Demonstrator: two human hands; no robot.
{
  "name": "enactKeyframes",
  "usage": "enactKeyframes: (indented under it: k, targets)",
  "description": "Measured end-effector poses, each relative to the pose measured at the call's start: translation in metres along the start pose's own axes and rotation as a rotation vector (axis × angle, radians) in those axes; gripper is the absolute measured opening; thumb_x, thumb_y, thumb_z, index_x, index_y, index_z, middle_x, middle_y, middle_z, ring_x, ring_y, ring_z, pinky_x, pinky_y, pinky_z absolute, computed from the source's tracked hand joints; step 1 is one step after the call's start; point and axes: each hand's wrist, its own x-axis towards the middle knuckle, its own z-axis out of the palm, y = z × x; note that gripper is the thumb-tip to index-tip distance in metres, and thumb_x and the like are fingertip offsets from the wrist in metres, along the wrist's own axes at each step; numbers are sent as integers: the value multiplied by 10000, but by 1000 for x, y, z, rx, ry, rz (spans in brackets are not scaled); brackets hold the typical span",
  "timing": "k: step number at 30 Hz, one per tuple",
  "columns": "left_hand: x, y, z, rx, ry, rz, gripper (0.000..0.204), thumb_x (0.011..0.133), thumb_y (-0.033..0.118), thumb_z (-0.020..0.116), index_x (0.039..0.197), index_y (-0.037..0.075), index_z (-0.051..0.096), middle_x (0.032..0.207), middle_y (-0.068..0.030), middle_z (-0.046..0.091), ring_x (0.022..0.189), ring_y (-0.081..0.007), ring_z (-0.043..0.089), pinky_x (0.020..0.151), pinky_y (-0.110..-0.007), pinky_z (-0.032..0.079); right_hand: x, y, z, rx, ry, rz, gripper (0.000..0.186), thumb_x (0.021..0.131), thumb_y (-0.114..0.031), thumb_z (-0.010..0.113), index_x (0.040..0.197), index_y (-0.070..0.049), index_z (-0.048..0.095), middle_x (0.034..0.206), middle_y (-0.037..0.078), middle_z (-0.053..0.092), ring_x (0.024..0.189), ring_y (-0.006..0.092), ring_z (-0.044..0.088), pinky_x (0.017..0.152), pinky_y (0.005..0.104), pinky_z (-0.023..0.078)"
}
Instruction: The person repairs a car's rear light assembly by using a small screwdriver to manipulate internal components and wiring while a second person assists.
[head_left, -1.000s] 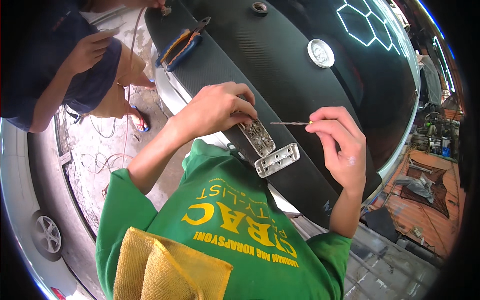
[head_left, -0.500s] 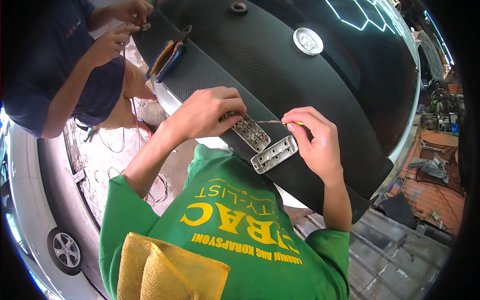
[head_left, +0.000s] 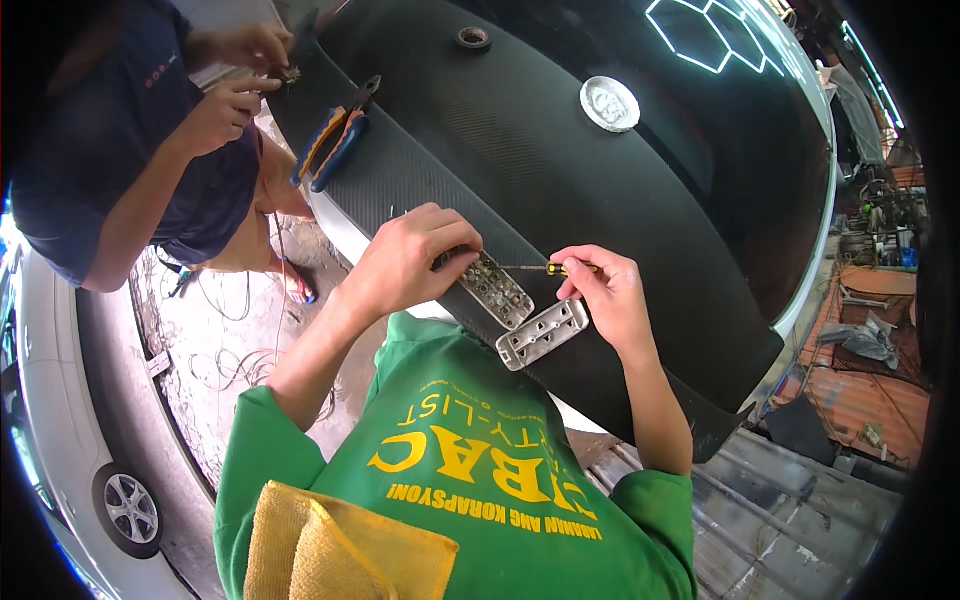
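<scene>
My left hand (head_left: 415, 258) is closed on the upper end of a narrow grey metal housing (head_left: 500, 296), its inner side studded with small fittings. In my right hand (head_left: 612, 300) I pinch a small screwdriver (head_left: 560, 268) with a yellow and black handle. Its thin shaft points left, toward the housing near my left fingers; the tip's exact contact is hard to make out. Just below my right hand lies a matching silver metal piece (head_left: 542, 336) with triangular openings, close against the housing's lower end. Both parts rest on a black textured car panel (head_left: 500, 150).
Pliers (head_left: 338, 140) with blue and orange handles lie on the panel's left. A tape roll (head_left: 473, 38) and a round silver disc (head_left: 610, 104) sit farther back. A co-worker (head_left: 130, 150) stands at the left, handling something small. Wires (head_left: 235, 370) lie on the floor.
The right hand and screwdriver have shifted slightly left and down, showing more of the handle. The view has moved a little; both metal parts stay side by side.
</scene>
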Motion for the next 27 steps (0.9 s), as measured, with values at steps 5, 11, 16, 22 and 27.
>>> enactKeyframes:
  k: [5, 11, 16, 22, 27]
  targets:
    - [-1, 0, 4, 8, 48, 0, 145, 814, 27, 761, 949, 51, 712, 947, -71, 708, 897, -279, 670, 769, -384, 547, 6, 2, -1, 14, -25, 118, 192, 1019, -134, 652, 1116, 4, 745, 913, 71, 758, 736, 85, 662, 652, 224, 502]
    - [-1, -3, 8, -13, 55, -18, 162, 798, 18, 766, 946, 54, 710, 942, -65, 707, 881, -265, 655, 770, -373, 533, 9, -6, -3, -188, -151, -135, 244, 957, 43, 617, 1165, -8, 732, 978, 62, 728, 880, 145, 674, 770, 299, 533]
    - [-8, -8, 14, -36, 113, 43, 192, 777, -8, 781, 945, 55, 713, 948, -54, 709, 891, -263, 652, 781, -368, 525, 8, -25, 2, -502, -177, -270, 319, 918, 96, 573, 1162, -36, 730, 956, 100, 702, 875, 243, 685, 757, 341, 522]
    - [-7, -10, 17, -39, 126, 38, 197, 778, -13, 787, 951, 54, 718, 961, -48, 715, 899, -256, 657, 788, -368, 529, 8, -28, 4, -438, -198, -109, 301, 942, 77, 550, 1149, -40, 735, 972, 111, 703, 864, 265, 679, 763, 350, 524]
    - [-8, -9, 16, -64, 123, 14, 198, 782, -11, 790, 956, 53, 722, 975, -43, 722, 908, -248, 661, 793, -364, 534, 11, -15, 3, -276, -205, -111, 305, 945, 76, 544, 1137, -46, 747, 1007, 124, 703, 891, 267, 680, 774, 351, 522]
